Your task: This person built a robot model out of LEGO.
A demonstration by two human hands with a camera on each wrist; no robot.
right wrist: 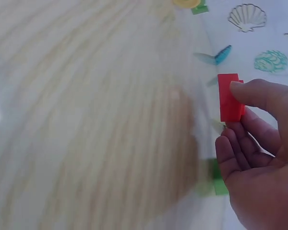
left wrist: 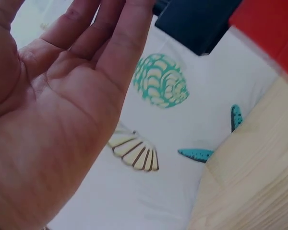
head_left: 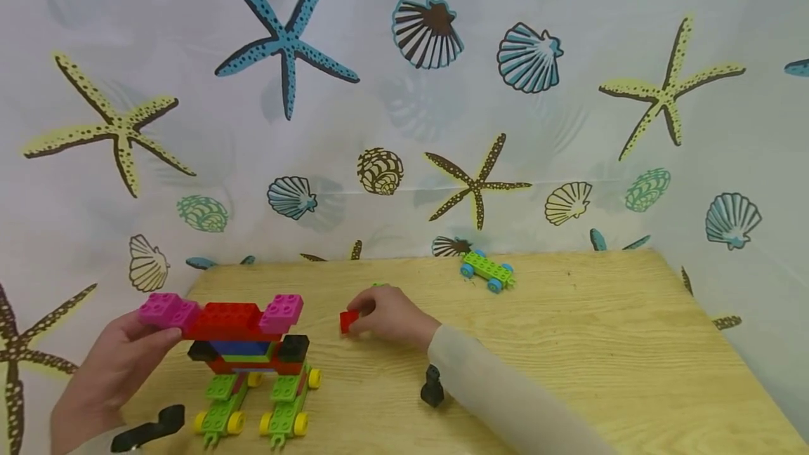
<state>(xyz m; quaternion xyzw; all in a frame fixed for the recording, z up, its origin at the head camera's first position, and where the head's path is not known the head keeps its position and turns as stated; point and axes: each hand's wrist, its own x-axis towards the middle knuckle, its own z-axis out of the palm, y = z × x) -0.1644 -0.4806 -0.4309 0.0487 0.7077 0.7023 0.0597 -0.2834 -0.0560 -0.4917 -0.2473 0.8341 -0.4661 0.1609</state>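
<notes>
My left hand [head_left: 110, 371] grips the pink bricks [head_left: 166, 310] at the upper left end of a toy brick build. The build has a red top [head_left: 229, 320], another pink brick [head_left: 281, 312] at its right, black and blue bricks below, and two green wheeled bases [head_left: 220, 416] with yellow wheels. In the left wrist view the palm [left wrist: 62, 115] is near, with a black brick [left wrist: 197, 24] beyond it. My right hand [head_left: 395, 318] pinches a small red brick [right wrist: 229, 98] between thumb and fingers, low over the table, right of the build.
A green wheeled base [head_left: 488, 271] with blue wheels stands near the table's back edge. Behind my right hand a green piece [head_left: 379, 284] partly shows. The wooden table [head_left: 600, 343] meets a white cloth [head_left: 404, 111] printed with shells and starfish.
</notes>
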